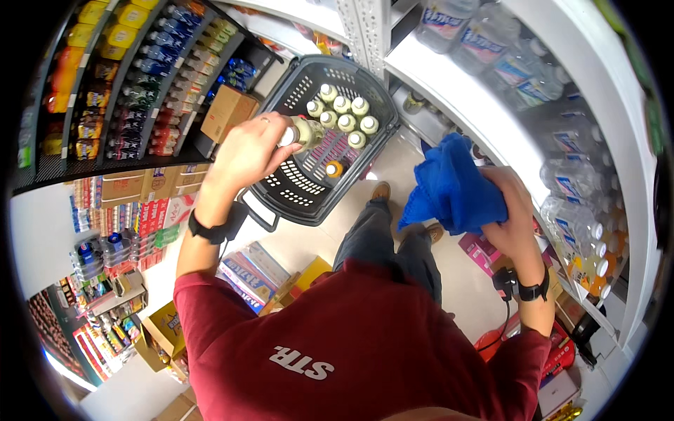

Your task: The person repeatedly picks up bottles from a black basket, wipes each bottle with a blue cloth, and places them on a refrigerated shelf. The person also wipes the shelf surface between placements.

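My left hand [258, 144] grips a white-capped bottle of pale liquid [305, 134] near its cap, above a dark plastic shopping basket [313, 217]. Inside the basket several similar white-capped bottles [346, 122] stand close together. Apart from them, one bottle with an orange cap [334, 169] is in the basket too. On the other side, my right hand [508, 210] holds a crumpled blue cloth [453, 184], which hangs over the floor beside the white shelf edge. The lower part of the held bottle overlaps the basket's interior, and I cannot tell whether it touches anything there.
White shelving [474, 100] with several large clear bottles [526, 68] curves along the right. A drink rack [158, 89] fills the upper left. Cardboard boxes [229, 113] stand by the rack, and printed cartons [253, 276] lie near my legs. A red container [492, 342] sits low at right.
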Demonstrator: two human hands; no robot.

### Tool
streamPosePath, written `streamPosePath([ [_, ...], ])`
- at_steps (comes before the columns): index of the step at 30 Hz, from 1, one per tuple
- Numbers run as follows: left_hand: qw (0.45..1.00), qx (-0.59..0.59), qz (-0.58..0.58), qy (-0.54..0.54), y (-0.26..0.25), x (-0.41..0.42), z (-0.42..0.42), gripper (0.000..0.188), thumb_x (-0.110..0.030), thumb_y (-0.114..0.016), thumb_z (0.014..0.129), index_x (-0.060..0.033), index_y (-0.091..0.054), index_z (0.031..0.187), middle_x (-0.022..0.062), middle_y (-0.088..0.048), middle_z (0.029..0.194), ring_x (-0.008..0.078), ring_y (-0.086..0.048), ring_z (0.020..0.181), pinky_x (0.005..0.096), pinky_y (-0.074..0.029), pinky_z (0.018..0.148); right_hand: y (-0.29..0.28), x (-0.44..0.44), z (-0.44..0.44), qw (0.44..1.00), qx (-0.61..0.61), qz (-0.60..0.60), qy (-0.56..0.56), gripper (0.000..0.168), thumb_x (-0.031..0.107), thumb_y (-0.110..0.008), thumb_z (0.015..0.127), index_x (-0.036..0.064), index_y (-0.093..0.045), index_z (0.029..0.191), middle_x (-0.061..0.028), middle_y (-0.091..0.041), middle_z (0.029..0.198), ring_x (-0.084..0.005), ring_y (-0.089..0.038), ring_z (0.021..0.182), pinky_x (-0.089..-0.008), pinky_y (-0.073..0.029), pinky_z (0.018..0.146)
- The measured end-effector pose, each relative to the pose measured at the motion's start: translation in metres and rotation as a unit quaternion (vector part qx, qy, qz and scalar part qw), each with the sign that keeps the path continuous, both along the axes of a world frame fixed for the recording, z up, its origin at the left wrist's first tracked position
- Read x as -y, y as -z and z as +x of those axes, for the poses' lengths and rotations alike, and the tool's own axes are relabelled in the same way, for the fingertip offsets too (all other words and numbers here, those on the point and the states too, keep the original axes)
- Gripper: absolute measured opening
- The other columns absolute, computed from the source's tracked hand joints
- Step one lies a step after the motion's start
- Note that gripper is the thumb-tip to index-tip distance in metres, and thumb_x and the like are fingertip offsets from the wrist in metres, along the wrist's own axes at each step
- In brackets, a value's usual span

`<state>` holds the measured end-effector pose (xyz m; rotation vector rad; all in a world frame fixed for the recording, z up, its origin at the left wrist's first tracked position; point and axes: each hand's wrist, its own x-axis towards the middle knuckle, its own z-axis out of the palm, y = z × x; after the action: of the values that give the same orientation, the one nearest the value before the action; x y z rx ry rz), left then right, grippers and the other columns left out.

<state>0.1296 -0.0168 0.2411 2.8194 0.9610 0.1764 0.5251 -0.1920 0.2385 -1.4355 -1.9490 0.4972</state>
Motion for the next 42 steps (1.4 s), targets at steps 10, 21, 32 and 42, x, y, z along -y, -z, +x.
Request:
streamPosePath([
  [10, 0.956, 0.274, 0.048, 0.09, -0.227, 0.134, 0.188, 0.016, -0.017, -0.068, 0.09, -0.0019, -0.064, 0.091, 0.0048, -0.062, 0.079, 0.0136, -0.056, 0.069, 0.0262, -0.044, 0.064, -0.097, 0.115, 0.048, 0.937, -0.256, 0.22, 0.093, 0.049, 0.0, -0.072, 0.084, -0.001, -0.054, 0.13, -0.0129, -0.059, 0.128, -0.0225, -0.06, 0.114, -0.034, -0.046, 0.1],
  [21, 0.88, 0.407, -0.087, 0.228, -0.286, 0.288, 0.393, 0.022, -0.02, -0.071, 0.09, -0.0041, -0.056, 0.089, 0.0038, -0.054, 0.07, 0.0088, -0.047, 0.064, 0.0258, -0.041, 0.057, -0.181, 0.247, 0.124, 0.867, 0.001, 0.47, 0.168, 0.064, 0.026, -0.084, 0.071, 0.026, -0.064, 0.132, -0.0276, -0.046, 0.141, -0.0438, -0.056, 0.121, -0.0495, -0.047, 0.098],
  [32, 0.893, 0.37, -0.132, 0.218, -0.324, 0.32, 0.456, 0.028, -0.023, -0.071, 0.09, -0.0011, -0.054, 0.085, 0.0045, -0.056, 0.064, 0.008, -0.052, 0.053, 0.0262, -0.041, 0.044, -0.16, 0.295, 0.198, 0.842, 0.184, 0.437, 0.255, 0.04, 0.016, -0.067, 0.079, 0.025, -0.072, 0.117, -0.0201, -0.058, 0.13, -0.038, -0.061, 0.115, -0.0462, -0.051, 0.091],
  [42, 0.865, 0.409, -0.153, 0.246, -0.344, 0.275, 0.482, 0.03, -0.028, -0.065, 0.096, -0.0059, -0.052, 0.081, 0.0015, -0.057, 0.059, 0.0065, -0.052, 0.039, 0.0214, -0.038, 0.032, -0.191, 0.293, 0.21, 0.784, 0.396, 0.4, 0.261, 0.037, 0.019, -0.064, 0.08, 0.027, -0.072, 0.115, -0.0107, -0.06, 0.125, -0.0349, -0.06, 0.113, -0.0447, -0.051, 0.089],
])
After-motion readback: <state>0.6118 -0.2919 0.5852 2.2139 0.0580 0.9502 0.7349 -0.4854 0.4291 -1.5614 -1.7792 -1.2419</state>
